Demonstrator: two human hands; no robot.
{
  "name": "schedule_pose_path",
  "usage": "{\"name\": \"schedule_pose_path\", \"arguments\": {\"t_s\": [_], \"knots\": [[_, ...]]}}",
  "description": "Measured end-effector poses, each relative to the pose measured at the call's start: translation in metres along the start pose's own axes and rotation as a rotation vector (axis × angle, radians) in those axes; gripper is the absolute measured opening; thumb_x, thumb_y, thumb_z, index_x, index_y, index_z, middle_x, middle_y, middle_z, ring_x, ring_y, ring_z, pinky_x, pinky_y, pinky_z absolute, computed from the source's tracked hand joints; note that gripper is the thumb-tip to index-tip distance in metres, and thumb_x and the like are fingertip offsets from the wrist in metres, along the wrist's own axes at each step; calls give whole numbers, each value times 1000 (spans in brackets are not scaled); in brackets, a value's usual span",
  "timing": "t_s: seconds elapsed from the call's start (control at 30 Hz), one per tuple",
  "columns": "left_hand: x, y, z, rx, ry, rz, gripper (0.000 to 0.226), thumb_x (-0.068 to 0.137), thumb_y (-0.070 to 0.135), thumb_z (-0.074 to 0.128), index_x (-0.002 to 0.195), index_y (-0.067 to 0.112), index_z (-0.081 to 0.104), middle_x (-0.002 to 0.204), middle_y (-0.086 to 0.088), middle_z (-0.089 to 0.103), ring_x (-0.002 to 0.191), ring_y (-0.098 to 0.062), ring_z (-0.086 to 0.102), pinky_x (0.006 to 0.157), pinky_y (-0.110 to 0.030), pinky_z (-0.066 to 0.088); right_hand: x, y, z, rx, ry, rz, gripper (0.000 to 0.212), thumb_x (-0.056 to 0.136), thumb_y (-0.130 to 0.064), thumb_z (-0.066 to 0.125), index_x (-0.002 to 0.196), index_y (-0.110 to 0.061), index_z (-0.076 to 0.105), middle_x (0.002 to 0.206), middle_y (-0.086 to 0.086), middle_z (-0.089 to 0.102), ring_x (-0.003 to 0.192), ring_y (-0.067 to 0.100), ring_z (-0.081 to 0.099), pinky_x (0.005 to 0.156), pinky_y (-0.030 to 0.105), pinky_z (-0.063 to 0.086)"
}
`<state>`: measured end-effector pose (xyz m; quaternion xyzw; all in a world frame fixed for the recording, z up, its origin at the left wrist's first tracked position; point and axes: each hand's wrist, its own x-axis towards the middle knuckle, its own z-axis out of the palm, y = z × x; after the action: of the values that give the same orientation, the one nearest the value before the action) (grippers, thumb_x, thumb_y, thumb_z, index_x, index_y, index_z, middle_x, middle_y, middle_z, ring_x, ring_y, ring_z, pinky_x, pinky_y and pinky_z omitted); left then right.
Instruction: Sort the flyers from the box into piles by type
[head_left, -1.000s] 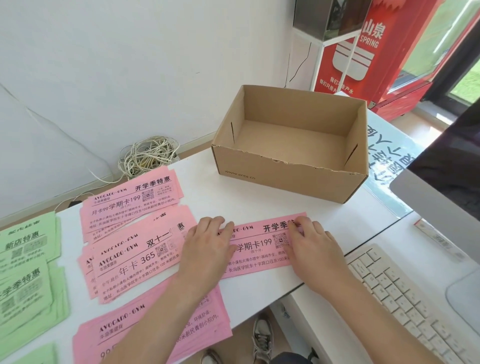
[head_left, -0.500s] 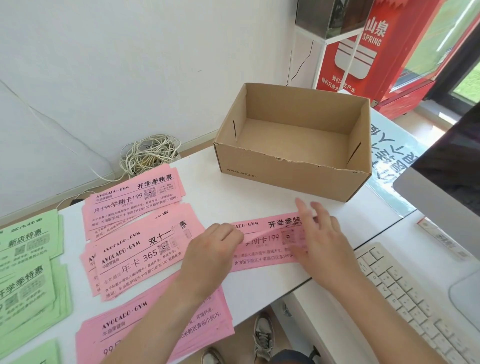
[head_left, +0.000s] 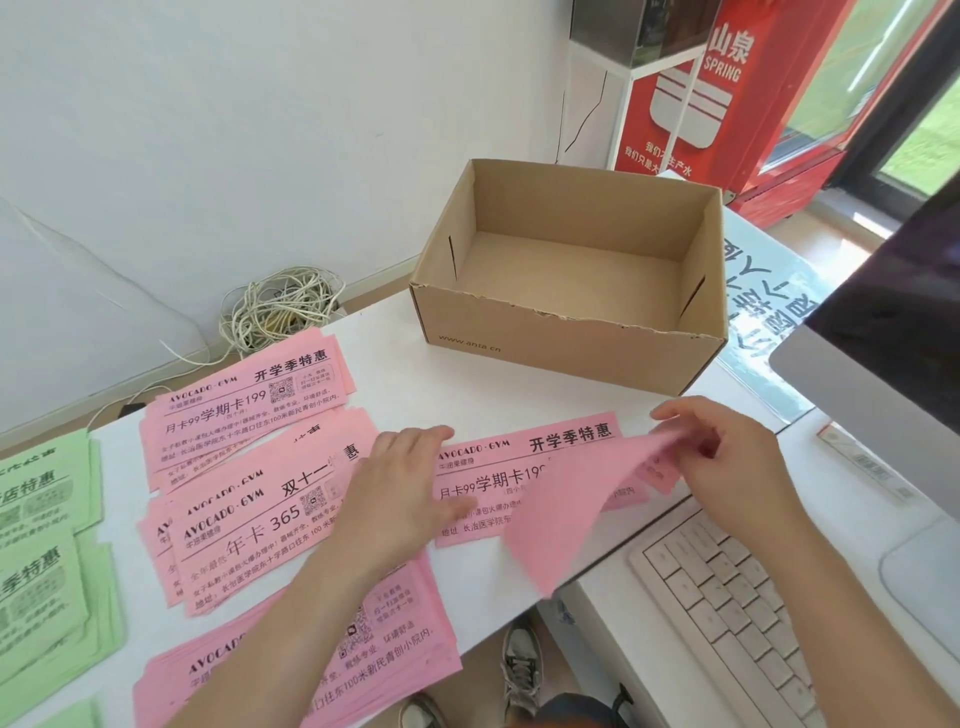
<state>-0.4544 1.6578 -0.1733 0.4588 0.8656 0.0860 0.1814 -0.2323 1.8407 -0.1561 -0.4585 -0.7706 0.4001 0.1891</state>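
Pinching right end of top flyer (head_left: 566, 519) with right hand (head_left: 727, 467); pressing left end of lower flyer (head_left: 519, 451) with flat left hand (head_left: 400, 499).

White bench (head_left: 395, 374) with an open cardboard box (head_left: 571, 353) at the far right part. On the left, three piles of pink flyers (head_left: 244, 410), partly overlapping, and green flyers (head_left: 41, 545) at the left edge. Near the front edge, one pink flyer (head_left: 524, 457) lying flat, printed side up.
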Motion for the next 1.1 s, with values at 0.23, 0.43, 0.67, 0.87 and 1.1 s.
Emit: {"name": "schedule_pose_path", "arguments": {"t_s": [0.23, 0.43, 0.67, 0.87, 1.1], "knots": [[17, 11, 6, 84, -105, -122, 84, 67, 46, 76, 135, 26, 32, 122, 4, 49, 116, -20, 41, 91, -40, 35, 24, 3, -9, -237, -172, 224, 18, 90, -19, 56, 84, -23, 72, 77, -6, 69, 70, 14, 63, 55, 27, 46], [11, 12, 2, -148, 6, -116, 39, 89, 16, 56, 125, 22, 41, 107, -1, 66, 85, -21, 59, 70, -29, 42, 26, 8, -1, -164, -150, 221, 20, 92, -16, 56, 77, -27, 64, 78, -9, 66, 72, 11, 62, 57, 26, 43], [14, 13, -4, -872, 79, -355, 13, 94, 25, 56, 104, 31, 50, 88, 7, 72, 84, -15, 68, 79, -34, 52, 27, 2, 16, -143, -155, 237, 14, 88, -16, 60, 85, -26, 68, 81, -8, 72, 79, 15, 67, 74, 38, 55], [1, 27, 8, -495, 116, -188, 28, 86, 14, 62, 100, 35, 50, 87, 10, 68, 73, -10, 63, 65, -31, 51, 30, -3, 31, -81, -166, 228, 17, 87, -14, 62, 94, -30, 64, 93, -11, 69, 90, 15, 64, 78, 35, 51], [-46, 2, -31, -749, 293, -247, 23, 87, 13, 66, 95, 35, 60, 81, 10, 70, 70, -6, 63, 67, -25, 54, 28, -36, 30, 414, -417, 188, 48, 81, -4, 70, 123, -21, 55, 96, 3, 75, 94, 24, 68, 82, 38, 48]]}}
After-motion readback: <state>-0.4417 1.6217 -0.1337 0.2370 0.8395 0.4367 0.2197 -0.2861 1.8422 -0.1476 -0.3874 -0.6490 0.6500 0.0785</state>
